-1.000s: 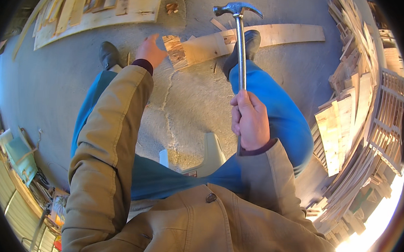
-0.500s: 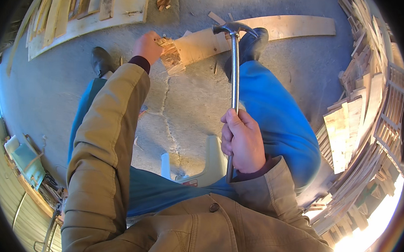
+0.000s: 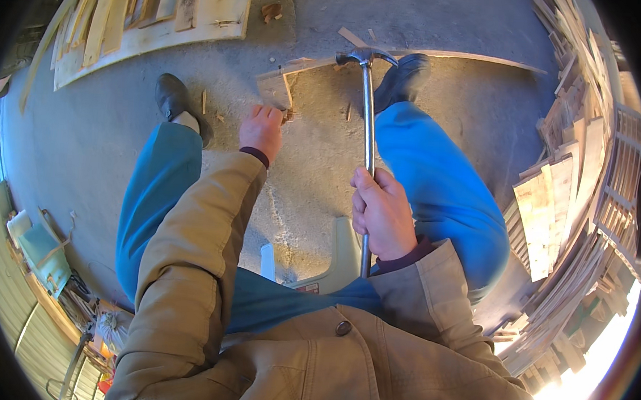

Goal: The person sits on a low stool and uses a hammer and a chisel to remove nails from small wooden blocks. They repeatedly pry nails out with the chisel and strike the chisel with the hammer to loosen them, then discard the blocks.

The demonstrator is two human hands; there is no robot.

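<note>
**Hammer head down on board, left hand steadying the end**

Lower frame: tan jacket and blue trousers fill the foreground, person seated over a concrete floor (image 3: 106, 138). Right hand (image 3: 381, 214), centre frame, is wrapped tight round the low end of the hammer (image 3: 369, 123) shaft, likely for reach and leverage. Left hand (image 3: 262, 128), fingers curled down, presses on or by the splintered near end of the wooden board (image 3: 283, 82); whether it pinches anything, cannot tell. Hammer head sits at the board, top centre, beside the dark shoe (image 3: 403, 77) planted on or against it, probably pinning it. Upper left: pallet (image 3: 156, 17). Right edge: stacked timber (image 3: 574, 206).
</note>
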